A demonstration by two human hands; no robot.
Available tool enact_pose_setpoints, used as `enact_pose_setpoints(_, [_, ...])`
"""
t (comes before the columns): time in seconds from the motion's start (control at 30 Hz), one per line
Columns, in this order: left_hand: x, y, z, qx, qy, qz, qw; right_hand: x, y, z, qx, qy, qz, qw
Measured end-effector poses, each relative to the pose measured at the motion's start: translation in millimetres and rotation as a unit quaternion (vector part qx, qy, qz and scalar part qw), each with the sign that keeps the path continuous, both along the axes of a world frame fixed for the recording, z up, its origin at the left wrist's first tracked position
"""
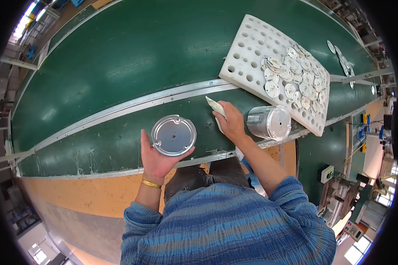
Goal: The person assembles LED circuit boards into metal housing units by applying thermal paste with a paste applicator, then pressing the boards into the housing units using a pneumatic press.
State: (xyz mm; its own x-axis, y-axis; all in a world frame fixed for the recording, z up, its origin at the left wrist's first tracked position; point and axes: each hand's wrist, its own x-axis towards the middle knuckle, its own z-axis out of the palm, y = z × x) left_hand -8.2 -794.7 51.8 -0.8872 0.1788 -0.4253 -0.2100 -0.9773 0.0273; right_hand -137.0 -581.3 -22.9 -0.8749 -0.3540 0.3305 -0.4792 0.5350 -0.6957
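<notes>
The left hand (157, 157) is held palm up at the near edge of the green belt (119, 66) and cradles a round metal plate (174, 135), with the fingers along its left rim and the thumb under its lower right rim, so the plate faces the person. The right hand (230, 121) lies on the belt with its fingers curled down over one end of a white cloth (214, 105); the other end sticks out toward the metal rail. Just to the right lies a stack of metal housings (269, 123) on its side, and behind it a white perforated tray (247, 48) carries round circuit boards (296, 79). It seems the step is fetching the cloth for the plate; the next move probably calls for lifting the cloth to the plate while the left hand keeps it level
</notes>
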Motion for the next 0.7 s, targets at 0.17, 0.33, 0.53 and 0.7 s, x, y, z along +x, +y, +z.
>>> enact_pose_setpoints(0.17, [-13, -12, -2, 0.058, 0.036, -0.045, 0.997, 7, 5, 4, 0.005, 0.016, -0.003, 1.000])
enact_pose_setpoints(0.33, [-29, -15, 5, 0.051, 0.064, -0.089, 0.993, 5, 6, 9, -0.017, 0.003, 0.003, 1.000])
enact_pose_setpoints(0.53, [-42, -19, 3, 0.030, 0.031, -0.102, 0.994, 7, 2, 5, -0.037, -0.031, -0.018, 0.999])
enact_pose_setpoints(0.7, [-46, -27, -11, 0.029, 0.018, -0.098, 0.995, -1, 0, 12, -0.041, -0.025, 0.019, 0.999])
